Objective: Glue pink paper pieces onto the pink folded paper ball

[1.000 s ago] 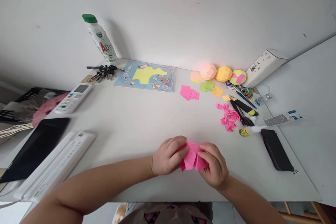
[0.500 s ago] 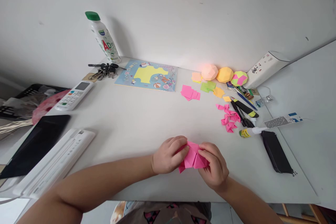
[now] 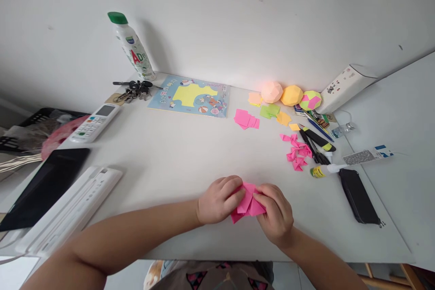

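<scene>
Near the front of the white desk, a pink folded-paper model (image 3: pixel 247 204) is held between both hands. My left hand (image 3: pixel 220 200) pinches its left side, fingers on top. My right hand (image 3: pixel 276 212) grips the right side, thumb and fingertips pressed on the folds. Parts of the model are hidden behind the fingers. To the right lies a pile of small pink folded paper pieces (image 3: pixel 297 153). Flat pink paper squares (image 3: pixel 246 119) lie farther back, beside green paper pieces (image 3: pixel 269 111) and orange ones (image 3: pixel 283 118).
Three paper balls, one an orange ball (image 3: pixel 292 95), sit by the wall. On the right are a glue bottle (image 3: pixel 319 171), a utility knife (image 3: pixel 318 139) and a black pouch (image 3: pixel 360 197). On the left stand a bottle (image 3: pixel 134 52), keys (image 3: pixel 136 89), a remote (image 3: pixel 95 122) and a tablet (image 3: pixel 47 186).
My right hand has shifted slightly left, its fingers lower on the pink model. The model's right side looks narrower and turned a little. My left hand stays nearly in place.
</scene>
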`<state>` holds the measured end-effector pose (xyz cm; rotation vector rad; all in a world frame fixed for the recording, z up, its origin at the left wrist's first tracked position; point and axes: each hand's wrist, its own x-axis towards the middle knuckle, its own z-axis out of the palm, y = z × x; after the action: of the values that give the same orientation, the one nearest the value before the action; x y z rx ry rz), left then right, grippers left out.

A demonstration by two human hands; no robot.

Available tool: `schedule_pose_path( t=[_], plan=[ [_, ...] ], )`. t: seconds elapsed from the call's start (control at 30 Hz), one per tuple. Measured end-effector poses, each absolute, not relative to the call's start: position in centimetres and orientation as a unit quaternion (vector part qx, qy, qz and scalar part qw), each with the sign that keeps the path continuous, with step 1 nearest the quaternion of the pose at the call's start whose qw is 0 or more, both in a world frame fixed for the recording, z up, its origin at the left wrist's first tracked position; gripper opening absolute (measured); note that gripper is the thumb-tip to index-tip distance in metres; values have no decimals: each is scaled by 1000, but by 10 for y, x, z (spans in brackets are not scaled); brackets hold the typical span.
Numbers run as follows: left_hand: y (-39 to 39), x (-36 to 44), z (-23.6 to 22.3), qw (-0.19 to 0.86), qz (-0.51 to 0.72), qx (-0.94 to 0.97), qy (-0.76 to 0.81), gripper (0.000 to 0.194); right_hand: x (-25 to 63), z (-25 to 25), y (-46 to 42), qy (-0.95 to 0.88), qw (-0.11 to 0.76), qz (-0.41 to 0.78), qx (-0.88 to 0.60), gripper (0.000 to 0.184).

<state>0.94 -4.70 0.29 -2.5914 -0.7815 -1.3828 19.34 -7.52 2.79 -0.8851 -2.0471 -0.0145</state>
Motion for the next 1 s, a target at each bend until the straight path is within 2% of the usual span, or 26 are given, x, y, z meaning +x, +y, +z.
schedule_pose_path(
  t=[0.27, 0.77, 0.87, 1.0],
  plan=[
    [-48, 10, 0, 49, -453, -855, -248, 13, 191, 30, -74, -827, 437, -10, -353, 20],
    [-49, 10, 3, 43, -479, -849, -217, 12, 191, 39, -73, -847, 420, -68, -318, 18],
    [-51, 11, 0, 18, -507, -832, -223, 20, 195, 39, -73, -855, 415, -98, -296, 18],
    [-53, 14, -4, -35, -534, -812, -234, 41, 204, 40, -74, -860, 410, -134, -273, 15]
  ],
)
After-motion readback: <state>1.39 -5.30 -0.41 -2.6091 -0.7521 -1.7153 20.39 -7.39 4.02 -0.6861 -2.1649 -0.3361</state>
